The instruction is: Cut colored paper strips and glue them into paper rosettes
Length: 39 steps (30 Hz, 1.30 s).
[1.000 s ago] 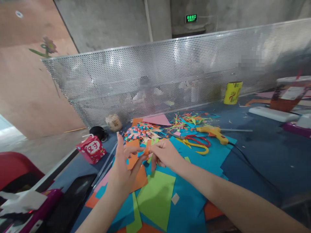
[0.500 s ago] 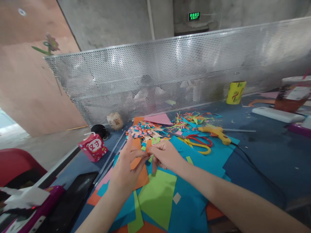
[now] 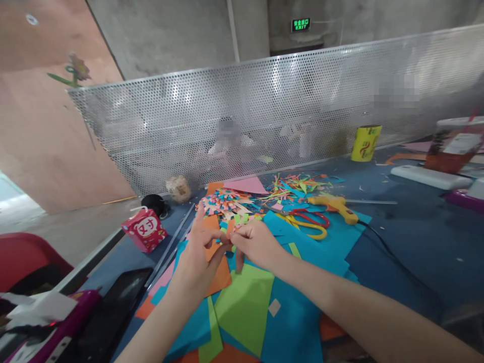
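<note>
My left hand (image 3: 202, 252) pinches a small orange paper strip (image 3: 230, 228) between thumb and index finger, the other fingers partly stretched. Closed on the same strip from the right is my right hand (image 3: 255, 243), its fingertips meeting the left ones. The fingers hide most of the strip. Just beyond lies a round piece of fringed, many-coloured paper (image 3: 223, 201). Below my hands are a green paper sheet (image 3: 247, 307), an orange sheet (image 3: 220, 277) and large blue sheets (image 3: 295, 322). Scissors (image 3: 308, 224) with red and yellow handles rest to the right.
A yellow glue gun (image 3: 336, 206) with a black cord lies on the right. Paper scraps (image 3: 293, 187) are heaped near the perforated metal divider (image 3: 264, 116). A red drink carton (image 3: 144, 229), a dark phone-like slab (image 3: 113, 307) and a yellow roll (image 3: 366, 143) stand or lie around.
Both hands stay almost in place, with only slight finger movement at the paper strip. The whole view has shifted a little.
</note>
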Tool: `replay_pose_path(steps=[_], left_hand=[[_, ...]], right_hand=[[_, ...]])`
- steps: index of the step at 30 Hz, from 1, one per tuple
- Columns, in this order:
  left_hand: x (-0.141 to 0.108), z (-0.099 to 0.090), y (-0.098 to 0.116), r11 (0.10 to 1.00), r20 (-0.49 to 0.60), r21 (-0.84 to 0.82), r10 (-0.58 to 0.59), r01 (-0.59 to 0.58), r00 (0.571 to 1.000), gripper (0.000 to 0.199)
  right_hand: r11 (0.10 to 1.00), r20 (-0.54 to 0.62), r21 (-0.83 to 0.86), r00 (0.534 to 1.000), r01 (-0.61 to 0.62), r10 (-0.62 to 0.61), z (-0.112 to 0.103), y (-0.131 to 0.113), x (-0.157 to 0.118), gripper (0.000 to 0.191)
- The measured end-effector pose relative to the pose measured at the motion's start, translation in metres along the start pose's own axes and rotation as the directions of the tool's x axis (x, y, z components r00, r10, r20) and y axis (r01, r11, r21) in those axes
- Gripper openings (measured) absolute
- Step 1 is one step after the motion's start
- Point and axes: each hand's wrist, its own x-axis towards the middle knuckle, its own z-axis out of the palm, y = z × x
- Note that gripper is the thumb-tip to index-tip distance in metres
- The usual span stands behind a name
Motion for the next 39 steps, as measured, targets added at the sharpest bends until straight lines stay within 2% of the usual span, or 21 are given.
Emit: replay_pose_path(steps=[3,5,12,19,27,29,35,37,39], left_hand=[[-0.001,0.000,-0.003,0.999,0.054,0.012,0.031,-0.032,0.998,0.033],[-0.001,0.000,-0.004,0.998,0.075,0.017,0.062,-0.063,0.995,0.029],[-0.001,0.000,-0.002,0.985,0.055,0.053,0.158,-0.161,0.986,0.052],[-0.002,0.001,-0.003,0.958,0.022,0.054,0.282,-0.283,0.959,0.056],[-0.004,0.001,-0.006,0.970,-0.007,0.006,0.243,-0.243,0.970,0.058],[-0.003,0.000,-0.006,0.971,-0.006,-0.022,0.238,-0.238,0.971,0.053],[-0.005,-0.001,-0.004,0.960,0.072,-0.090,0.272,-0.265,0.960,0.016],[-0.008,-0.002,-0.003,0.962,0.101,-0.140,0.248,-0.233,0.963,0.016],[-0.009,-0.002,-0.003,0.961,0.096,-0.197,0.215,-0.193,0.972,0.024]], right_hand=[[0.998,0.014,0.058,0.999,-0.032,0.031,0.000,-0.001,0.000,0.038],[0.993,0.025,0.098,0.997,-0.069,0.067,0.000,-0.002,0.001,0.035],[0.953,0.063,0.227,0.979,-0.203,0.194,-0.001,-0.007,0.002,0.033],[0.910,0.047,0.319,0.964,-0.263,0.262,-0.002,-0.012,0.004,0.030],[0.920,0.032,0.306,0.968,-0.245,0.248,-0.006,-0.012,0.005,0.032],[0.925,0.024,0.289,0.968,-0.245,0.249,-0.006,-0.013,0.004,0.034],[0.931,-0.012,0.271,0.966,-0.244,0.257,-0.010,-0.009,0.008,0.035],[0.933,-0.035,0.282,0.969,-0.224,0.244,-0.012,-0.006,0.011,0.035],[0.934,-0.053,0.293,0.972,-0.205,0.230,-0.014,-0.004,0.013,0.032]])
